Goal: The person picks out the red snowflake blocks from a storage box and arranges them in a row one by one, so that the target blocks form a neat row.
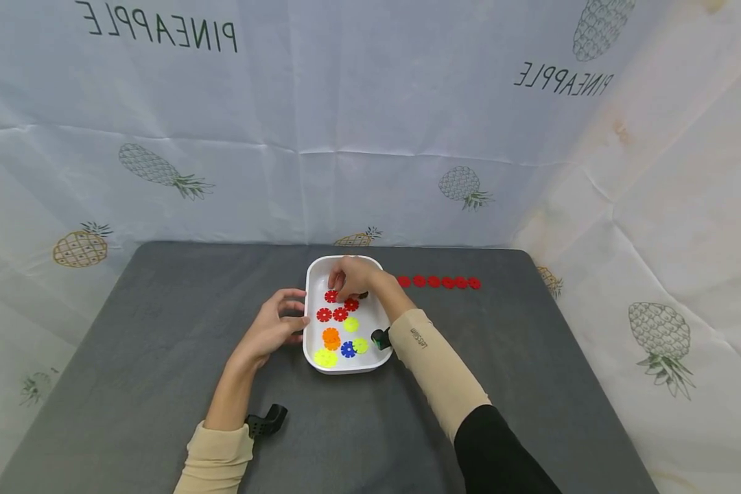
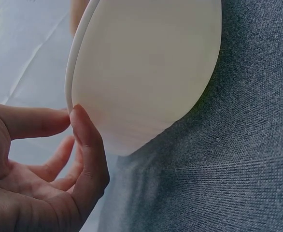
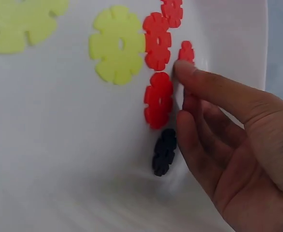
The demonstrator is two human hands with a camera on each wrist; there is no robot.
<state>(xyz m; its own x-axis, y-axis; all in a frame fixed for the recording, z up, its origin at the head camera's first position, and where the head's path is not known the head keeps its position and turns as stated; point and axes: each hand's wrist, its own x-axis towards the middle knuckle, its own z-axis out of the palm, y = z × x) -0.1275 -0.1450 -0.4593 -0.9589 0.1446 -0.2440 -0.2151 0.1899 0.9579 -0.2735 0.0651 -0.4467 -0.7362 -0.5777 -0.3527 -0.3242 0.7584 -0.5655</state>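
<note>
A white tray (image 1: pixel 316 274) holds flower-shaped plastic discs. My left hand (image 1: pixel 274 326) rests against its left side. In the left wrist view, the thumb (image 2: pixel 89 145) touches the tray wall (image 2: pixel 146 63) near the rim, fingers loosely bent. My right hand (image 1: pixel 353 276) reaches over the tray's far part. In the right wrist view, its fingertips lie beside a red disc (image 3: pixel 186 50), partly covering it; index and thumb tips stand apart, with a shaded reddish patch between them. Nearby are another red disc (image 3: pixel 159 101), a dark disc (image 3: pixel 165 152) and a yellow disc (image 3: pixel 116 44).
Several red discs (image 1: pixel 433 281) form a row on the grey table (image 1: pixel 500 384), right of the tray. Nearer in the tray lie orange discs (image 1: pixel 331 338), a blue disc (image 1: pixel 348 350) and more yellow discs (image 1: pixel 325 358). A pineapple-print curtain (image 1: pixel 346 82) hangs behind.
</note>
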